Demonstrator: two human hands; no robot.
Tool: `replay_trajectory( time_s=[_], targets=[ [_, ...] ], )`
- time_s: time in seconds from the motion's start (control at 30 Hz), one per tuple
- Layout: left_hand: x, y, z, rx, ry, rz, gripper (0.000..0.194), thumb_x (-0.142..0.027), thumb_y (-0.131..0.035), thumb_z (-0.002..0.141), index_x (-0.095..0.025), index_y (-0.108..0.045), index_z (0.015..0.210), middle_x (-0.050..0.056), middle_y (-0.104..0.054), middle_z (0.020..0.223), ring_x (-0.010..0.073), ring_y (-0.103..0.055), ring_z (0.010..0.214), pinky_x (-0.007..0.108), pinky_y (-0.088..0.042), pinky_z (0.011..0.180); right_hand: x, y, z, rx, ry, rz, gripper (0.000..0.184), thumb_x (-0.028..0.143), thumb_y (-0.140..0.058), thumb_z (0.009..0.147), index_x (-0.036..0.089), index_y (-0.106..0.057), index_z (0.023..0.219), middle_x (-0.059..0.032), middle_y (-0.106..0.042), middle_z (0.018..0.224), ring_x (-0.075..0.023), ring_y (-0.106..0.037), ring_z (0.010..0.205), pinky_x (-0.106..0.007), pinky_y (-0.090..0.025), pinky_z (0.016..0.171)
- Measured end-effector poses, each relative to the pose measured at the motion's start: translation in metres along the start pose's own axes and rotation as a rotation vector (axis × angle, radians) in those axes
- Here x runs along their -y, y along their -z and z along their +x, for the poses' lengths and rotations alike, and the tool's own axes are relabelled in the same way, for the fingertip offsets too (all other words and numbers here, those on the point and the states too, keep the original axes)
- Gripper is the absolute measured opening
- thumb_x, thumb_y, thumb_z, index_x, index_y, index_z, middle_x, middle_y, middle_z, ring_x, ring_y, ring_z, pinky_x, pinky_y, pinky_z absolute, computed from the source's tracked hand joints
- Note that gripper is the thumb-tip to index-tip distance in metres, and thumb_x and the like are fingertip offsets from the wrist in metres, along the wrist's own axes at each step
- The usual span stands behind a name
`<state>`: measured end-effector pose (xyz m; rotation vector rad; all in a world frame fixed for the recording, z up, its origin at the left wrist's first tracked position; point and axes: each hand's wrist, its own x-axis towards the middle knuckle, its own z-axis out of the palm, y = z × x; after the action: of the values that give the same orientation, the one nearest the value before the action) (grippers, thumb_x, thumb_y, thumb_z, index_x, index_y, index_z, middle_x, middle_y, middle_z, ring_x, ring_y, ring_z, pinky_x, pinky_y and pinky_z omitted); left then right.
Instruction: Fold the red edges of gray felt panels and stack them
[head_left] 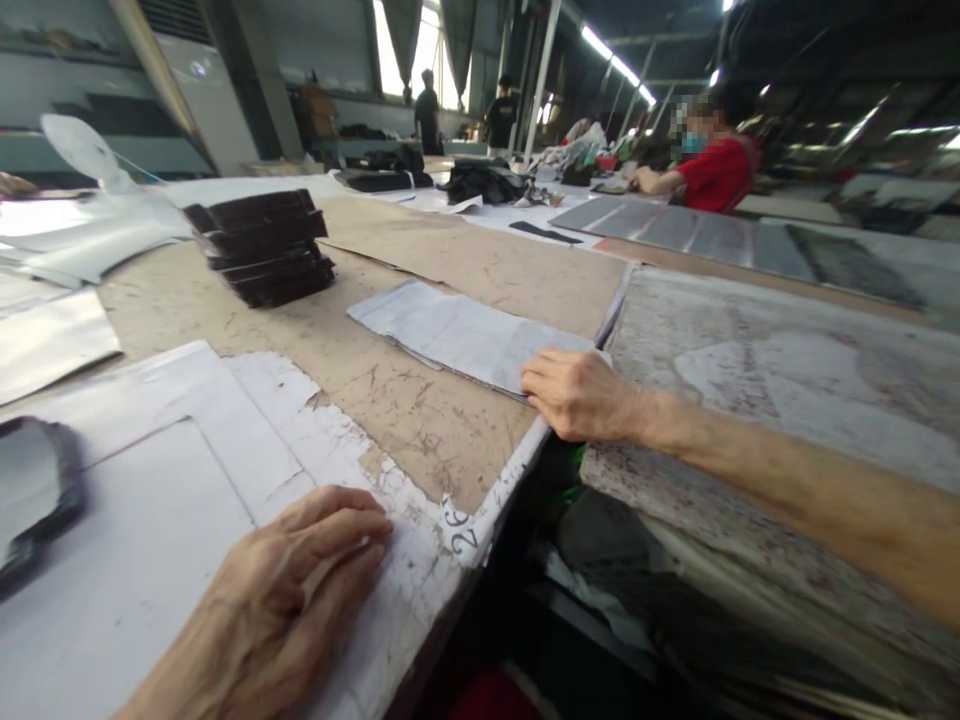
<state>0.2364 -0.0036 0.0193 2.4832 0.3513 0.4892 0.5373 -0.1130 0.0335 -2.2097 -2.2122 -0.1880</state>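
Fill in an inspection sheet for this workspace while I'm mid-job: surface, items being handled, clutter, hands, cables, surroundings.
Surface: tan table covering scuffed; white paper edging torn near the corner marked 26.
Items being handled: pale panel lies flat, its near end at the right hand.
Clutter: dark stack with uneven edges; loose white sheets; dark-rimmed piece, cut off by the view.
Hands: left rests empty on white paper; right has curled fingers, grip unclear.
Cables: nothing seen.
Surroundings: dark gap beside the table's edge; person in red at a surface beyond; others farther back.
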Motion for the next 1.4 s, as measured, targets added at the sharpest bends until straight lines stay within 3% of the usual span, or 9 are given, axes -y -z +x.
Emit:
replay_trajectory(
  time_s=[0.23, 0.37, 0.57, 0.73, 0.83, 0.93, 1.07, 1.23, 1.4],
  targets=[
    [0.006, -0.007, -0.012, -0.037, 0.037, 0.031, 0.015, -0.029, -0.048, 0.085, -0.030, -0.062, 0.091, -0.002, -0.060, 0.101, 0.0115, -0.060, 0.086, 0.014, -0.048, 0.076, 0.011, -0.013, 0.003, -0.087, -0.060, -0.252, 0.011, 0.020, -0.047, 0.086, 0.012, -0.054, 0.084, -0.0037, -0.053, 0.085, -0.0161, -0.050, 0.082, -0.031, -0.041, 0.072],
    [0.007, -0.008, -0.013, -0.040, 0.032, -0.005, 0.016, -0.027, -0.047, 0.086, -0.028, -0.061, 0.094, -0.001, -0.059, 0.103, 0.0125, -0.060, 0.089, 0.015, -0.048, 0.078, 0.016, -0.008, 0.003, -0.086, 0.014, -0.290, 0.012, 0.017, -0.044, 0.083, 0.012, -0.054, 0.078, -0.0053, -0.053, 0.079, -0.0168, -0.048, 0.077, -0.029, -0.037, 0.067],
    [0.007, -0.007, -0.013, -0.033, 0.013, -0.031, 0.016, -0.023, -0.046, 0.087, -0.026, -0.060, 0.095, -0.001, -0.058, 0.102, 0.0114, -0.058, 0.090, 0.017, -0.047, 0.079, 0.029, 0.003, 0.009, -0.098, -0.003, -0.261, 0.014, 0.016, -0.043, 0.079, 0.011, -0.055, 0.077, -0.0092, -0.055, 0.075, -0.0193, -0.049, 0.072, -0.030, -0.034, 0.061],
    [0.007, -0.005, -0.014, 0.003, -0.044, 0.021, 0.019, -0.021, -0.043, 0.087, -0.024, -0.056, 0.101, 0.002, -0.055, 0.108, 0.0143, -0.055, 0.093, 0.023, -0.046, 0.081, 0.020, 0.004, 0.008, -0.108, -0.184, -0.178, 0.012, 0.020, -0.047, 0.086, 0.011, -0.055, 0.082, -0.0031, -0.056, 0.079, -0.0134, -0.052, 0.070, -0.028, -0.041, 0.065],
    [-0.008, -0.008, 0.008, 0.054, -0.163, 0.135, 0.027, -0.017, -0.035, 0.088, -0.021, -0.050, 0.110, 0.006, -0.054, 0.109, 0.0186, -0.052, 0.093, 0.033, -0.044, 0.080, 0.014, 0.005, 0.007, -0.113, -0.286, -0.092, 0.016, 0.026, -0.049, 0.088, 0.012, -0.055, 0.083, -0.0003, -0.056, 0.078, -0.0115, -0.054, 0.069, -0.029, -0.045, 0.067],
    [-0.030, -0.020, 0.049, 0.133, -0.296, 0.283, 0.027, -0.020, -0.038, 0.087, -0.019, -0.049, 0.112, 0.006, -0.053, 0.113, 0.0217, -0.050, 0.094, 0.038, -0.041, 0.080, 0.013, 0.005, 0.009, -0.096, -0.308, -0.011, 0.016, 0.025, -0.050, 0.088, 0.013, -0.056, 0.082, -0.0005, -0.058, 0.079, -0.0122, -0.056, 0.073, -0.030, -0.046, 0.071],
    [-0.043, -0.047, 0.095, 0.077, -0.306, 0.448, 0.022, -0.028, -0.041, 0.085, -0.016, -0.052, 0.101, 0.006, -0.056, 0.104, 0.0238, -0.047, 0.092, 0.040, -0.038, 0.078, 0.013, 0.005, 0.011, -0.100, -0.341, 0.077, 0.010, 0.016, -0.049, 0.083, 0.013, -0.057, 0.078, -0.0015, -0.060, 0.075, -0.0139, -0.056, 0.072, -0.028, -0.042, 0.070],
    [-0.032, -0.070, 0.104, 0.023, -0.210, 0.475, 0.028, -0.036, -0.035, 0.088, -0.015, -0.052, 0.096, 0.008, -0.055, 0.093, 0.0250, -0.047, 0.089, 0.042, -0.036, 0.076, -0.009, 0.012, 0.010, -0.130, -0.435, 0.221, 0.014, 0.018, -0.049, 0.077, 0.016, -0.056, 0.065, 0.0008, -0.057, 0.059, -0.0120, -0.053, 0.056, -0.021, -0.037, 0.054],
    [-0.033, -0.068, 0.101, 0.013, -0.217, 0.480, 0.028, -0.037, -0.037, 0.088, -0.016, -0.052, 0.098, 0.008, -0.054, 0.101, 0.0244, -0.045, 0.093, 0.041, -0.034, 0.080, -0.031, 0.026, 0.003, -0.204, -0.522, 0.271, 0.016, 0.023, -0.046, 0.075, 0.017, -0.056, 0.064, 0.0009, -0.052, 0.051, -0.0134, -0.050, 0.052, -0.023, -0.033, 0.050]
  ],
)
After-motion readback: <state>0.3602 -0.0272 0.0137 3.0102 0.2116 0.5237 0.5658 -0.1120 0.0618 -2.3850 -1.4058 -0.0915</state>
